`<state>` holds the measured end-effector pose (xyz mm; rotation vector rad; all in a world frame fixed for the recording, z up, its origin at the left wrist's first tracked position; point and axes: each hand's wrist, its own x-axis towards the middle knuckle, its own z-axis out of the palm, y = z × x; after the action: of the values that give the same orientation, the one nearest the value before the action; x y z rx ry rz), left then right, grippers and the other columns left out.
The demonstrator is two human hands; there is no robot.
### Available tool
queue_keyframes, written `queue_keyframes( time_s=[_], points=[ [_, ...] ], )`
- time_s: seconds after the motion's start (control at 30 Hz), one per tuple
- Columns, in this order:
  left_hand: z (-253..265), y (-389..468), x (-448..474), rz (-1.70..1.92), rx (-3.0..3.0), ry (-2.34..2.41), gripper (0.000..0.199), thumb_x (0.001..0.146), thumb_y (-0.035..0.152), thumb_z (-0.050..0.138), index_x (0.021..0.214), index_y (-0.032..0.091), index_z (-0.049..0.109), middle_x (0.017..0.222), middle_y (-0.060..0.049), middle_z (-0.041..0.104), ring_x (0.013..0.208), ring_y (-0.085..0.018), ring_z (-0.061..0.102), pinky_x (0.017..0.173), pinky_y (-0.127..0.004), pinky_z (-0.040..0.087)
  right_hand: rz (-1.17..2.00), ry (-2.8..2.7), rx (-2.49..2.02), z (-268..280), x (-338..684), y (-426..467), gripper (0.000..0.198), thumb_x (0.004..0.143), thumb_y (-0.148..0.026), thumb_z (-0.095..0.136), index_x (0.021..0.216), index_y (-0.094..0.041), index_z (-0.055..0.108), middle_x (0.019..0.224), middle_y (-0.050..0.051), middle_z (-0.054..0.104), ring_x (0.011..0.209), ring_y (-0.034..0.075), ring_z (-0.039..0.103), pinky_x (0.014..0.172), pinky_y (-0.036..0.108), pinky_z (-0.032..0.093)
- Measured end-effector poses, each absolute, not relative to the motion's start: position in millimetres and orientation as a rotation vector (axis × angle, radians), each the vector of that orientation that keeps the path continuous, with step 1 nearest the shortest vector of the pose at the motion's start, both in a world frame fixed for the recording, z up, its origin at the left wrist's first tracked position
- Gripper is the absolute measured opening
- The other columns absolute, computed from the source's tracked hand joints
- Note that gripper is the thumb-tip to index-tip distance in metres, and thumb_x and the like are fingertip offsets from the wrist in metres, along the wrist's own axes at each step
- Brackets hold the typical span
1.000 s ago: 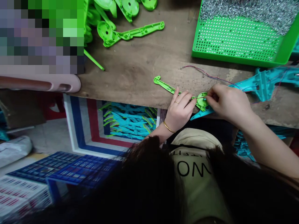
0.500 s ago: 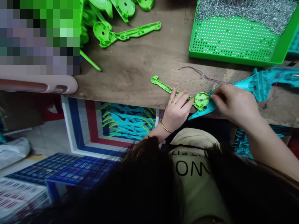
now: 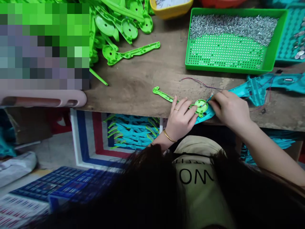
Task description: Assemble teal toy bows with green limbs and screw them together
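My left hand (image 3: 182, 116) presses its fingers over the narrow arm and round end of a bright green plastic part (image 3: 163, 94), holding it at the table's front edge. The round end lies over a long turquoise plastic part (image 3: 240, 90), which stretches off to the right. Just right of the green disc, my right hand (image 3: 231, 108) has thumb and forefinger pinched on a thin wire (image 3: 205, 104) that runs across the disc; its end is hidden by the fingers. A pair of thin dark red wires (image 3: 196, 81) lies loose on the table behind the hands.
A green perforated tray (image 3: 190, 60) holds many small screws at the back right. Beside it stands a turquoise tray (image 3: 283, 47) with metal discs. Green plastic parts (image 3: 130, 29) are piled back left, near a yellow bowl (image 3: 172, 12). Below the edge, a striped box (image 3: 79, 140) contains turquoise-and-green pieces.
The camera view has tilted, so the table sits lower and more of its back shows. Both hands stay at the green part, with the right hand still pinching beside the disc.
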<state>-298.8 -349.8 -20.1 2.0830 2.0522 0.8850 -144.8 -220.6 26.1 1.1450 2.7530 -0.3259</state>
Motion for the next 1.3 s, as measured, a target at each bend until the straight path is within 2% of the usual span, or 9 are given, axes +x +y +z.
queue_keyframes(
  time_s=[0.27, 0.53, 0.67, 1.0, 1.3],
  points=[
    [-15.0, -342.4, -295.6, 0.672, 2.119, 2.013, 0.029, 0.094, 0.041, 0.053, 0.107, 0.019, 0.067, 0.116, -0.008, 0.068, 0.116, -0.026, 0.058, 0.116, -0.058, 0.028, -0.322, 2.790, 1.207, 22.6, -141.3, -213.3, 0.028, 0.094, -0.035, 0.043, 0.093, -0.019, 0.066, 0.091, 0.009, 0.066, 0.084, 0.021, 0.058, 0.058, 0.030, 0.026],
    [-5.4, -340.4, -295.8, 0.596, 2.113, 2.053, 0.029, 0.095, 0.040, 0.051, 0.109, 0.019, 0.066, 0.116, -0.008, 0.067, 0.116, -0.026, 0.056, 0.117, -0.057, 0.027, -0.391, 2.766, 1.235, 17.7, -145.1, -212.5, 0.026, 0.093, -0.033, 0.043, 0.091, -0.020, 0.065, 0.092, 0.009, 0.070, 0.084, 0.023, 0.060, 0.059, 0.030, 0.026],
    [-2.4, -333.7, -286.9, 0.625, 2.108, 2.046, 0.033, 0.094, 0.040, 0.052, 0.112, 0.014, 0.063, 0.118, -0.011, 0.065, 0.118, -0.027, 0.054, 0.116, -0.053, 0.028, -0.379, 2.715, 1.219, 20.3, -147.9, -210.8, 0.025, 0.093, -0.032, 0.042, 0.091, -0.020, 0.065, 0.090, 0.009, 0.070, 0.080, 0.023, 0.060, 0.059, 0.030, 0.024],
    [-6.4, -324.6, -277.1, 0.462, 2.232, 2.062, 0.045, 0.096, 0.049, 0.046, 0.117, 0.015, 0.065, 0.119, -0.014, 0.063, 0.105, -0.027, 0.056, 0.109, -0.049, 0.036, -0.666, 2.670, 1.229, 29.2, -129.2, -192.0, 0.024, 0.091, -0.034, 0.046, 0.095, -0.022, 0.067, 0.098, 0.008, 0.072, 0.084, 0.024, 0.063, 0.066, 0.032, 0.037],
    [-3.5, -320.4, -278.7, 0.463, 2.147, 2.010, 0.046, 0.095, 0.052, 0.045, 0.112, 0.014, 0.065, 0.122, -0.016, 0.060, 0.106, -0.028, 0.053, 0.096, -0.043, 0.042, -0.633, 2.703, 1.149, 25.7, -123.2, -184.0, 0.026, 0.091, -0.035, 0.045, 0.094, -0.021, 0.067, 0.099, 0.009, 0.068, 0.090, 0.025, 0.063, 0.069, 0.033, 0.040]
  ],
)
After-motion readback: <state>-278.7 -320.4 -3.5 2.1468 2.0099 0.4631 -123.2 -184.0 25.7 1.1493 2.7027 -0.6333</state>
